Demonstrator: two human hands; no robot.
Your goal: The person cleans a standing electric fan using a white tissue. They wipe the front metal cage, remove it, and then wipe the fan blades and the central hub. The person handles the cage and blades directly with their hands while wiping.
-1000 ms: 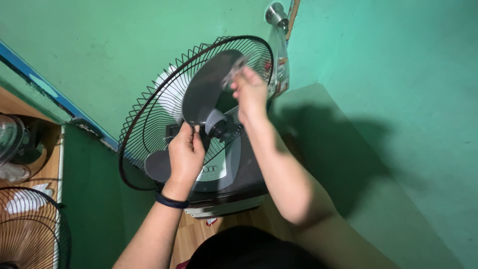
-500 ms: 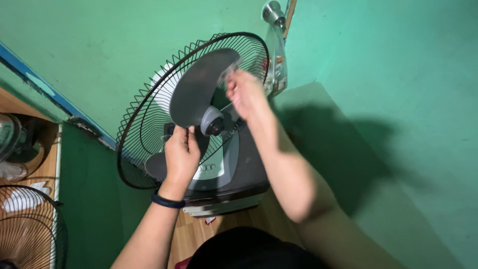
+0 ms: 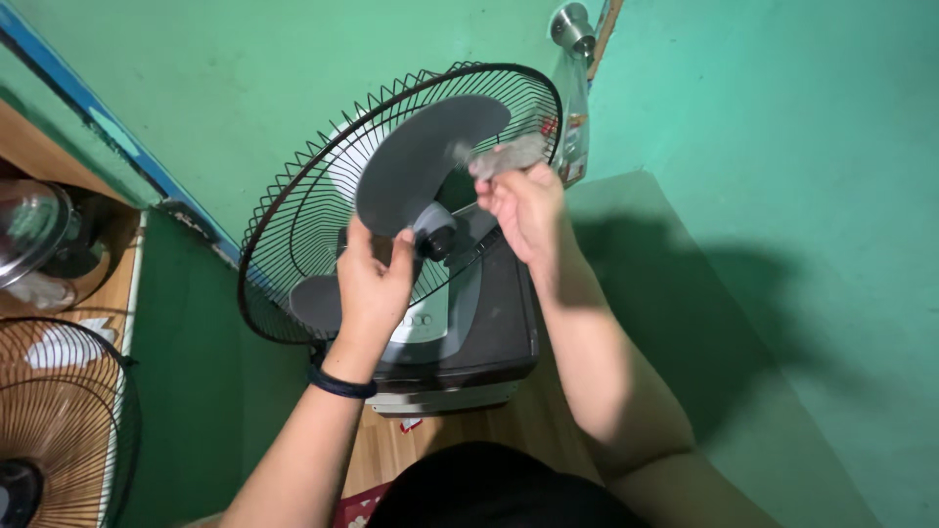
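**Wiping a fan blade, front guard off**

I see the fan (image 3: pixel 430 244) standing on the wooden floor against the green wall, rear wire guard (image 3: pixel 293 215) still on, blades exposed. My left hand (image 3: pixel 372 279) grips the lower edge of the large grey blade (image 3: pixel 421 156), fingers curled over it just beside the hub (image 3: pixel 435 230). My right hand (image 3: pixel 523 205) is raised near the blade's upper right part, fingers pinched narrow around a grey wad (image 3: pixel 509 156); motion blur there, so I read it as a dusty cloth or clump of lint, not certain which.

Another fan's bronze-coloured grille (image 3: pixel 59 420) sits at the lower left, well apart.

Notes on doing this step well, as judged from this view:
- Hold the blade steady with the left hand so it cannot spin under the wipe.
- Stroke from hub outward, light pressure; a thin plastic blade likely flexes.
- Keep knuckles off the guard wires behind.
- Fold the wad to a clean face once loaded.
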